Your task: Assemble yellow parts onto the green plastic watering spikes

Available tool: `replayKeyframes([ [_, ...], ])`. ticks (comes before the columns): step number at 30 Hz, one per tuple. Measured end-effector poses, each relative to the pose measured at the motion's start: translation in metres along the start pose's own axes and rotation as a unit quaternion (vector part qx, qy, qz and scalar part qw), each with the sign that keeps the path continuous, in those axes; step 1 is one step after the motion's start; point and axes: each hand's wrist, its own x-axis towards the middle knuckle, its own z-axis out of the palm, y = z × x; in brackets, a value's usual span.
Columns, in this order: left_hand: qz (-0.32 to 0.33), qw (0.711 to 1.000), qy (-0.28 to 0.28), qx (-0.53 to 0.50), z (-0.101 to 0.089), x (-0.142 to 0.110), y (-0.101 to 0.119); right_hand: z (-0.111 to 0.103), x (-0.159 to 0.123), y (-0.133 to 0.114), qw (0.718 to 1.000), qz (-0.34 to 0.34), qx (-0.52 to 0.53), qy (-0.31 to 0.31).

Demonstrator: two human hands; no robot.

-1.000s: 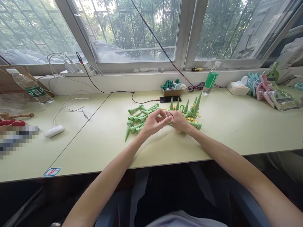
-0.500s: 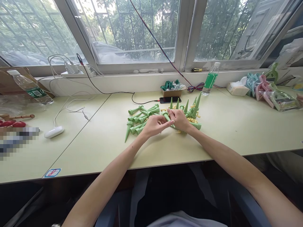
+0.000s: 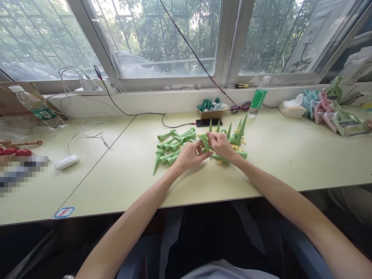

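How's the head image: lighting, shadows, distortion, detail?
Head view: daylight through the windows, bleached in spots; head view: soft shadow on the desk beneath the left hand; head view: forearms look stretched toward the lower corners; head view: pixelated patch at left edge; head view: yellow pieces near the right hand too small to resolve.

I can read no whole word, brand or number here. On the front edge of the table (image 3: 116, 186), to my left, a blue-bordered sticker (image 3: 64, 212) bears one looping red mark that I cannot settle as a letter or a figure. The standing bottle (image 3: 258, 97) has pale print on its green label, too small for me; the leaning bottle (image 3: 37, 107) has white marks on dark green, equally unreadable.
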Motion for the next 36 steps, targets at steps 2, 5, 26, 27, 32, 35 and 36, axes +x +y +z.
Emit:
replayKeyframes([
  [2,-0.007,1.0,-0.002,0.013,0.001,0.001,-0.001,0.0,-0.001,-0.003,1.0,-0.009,0.005,-0.015],
  [5,-0.017,0.999,-0.004,0.032,0.003,0.002,-0.004,0.001,-0.003,-0.007,0.999,-0.02,0.009,-0.036],
  [26,-0.258,0.906,0.011,-0.336,-0.008,0.007,0.0,0.002,-0.003,-0.012,0.992,-0.035,0.057,-0.103],
  [27,-0.28,0.887,0.012,-0.367,-0.009,0.008,0.0,0.002,-0.003,-0.012,0.993,-0.035,0.057,-0.101],
  [32,-0.323,0.802,0.013,-0.502,-0.015,0.01,0.0,0.002,-0.003,-0.009,0.995,-0.021,0.058,-0.085],
  [35,-0.306,0.768,0.01,-0.563,-0.016,0.01,0.001,0.002,-0.002,-0.007,0.995,-0.007,0.072,-0.064],
  [36,-0.297,0.763,0.011,-0.575,-0.016,0.01,0.001,0.002,-0.002,-0.006,0.995,-0.004,0.077,-0.06],
])
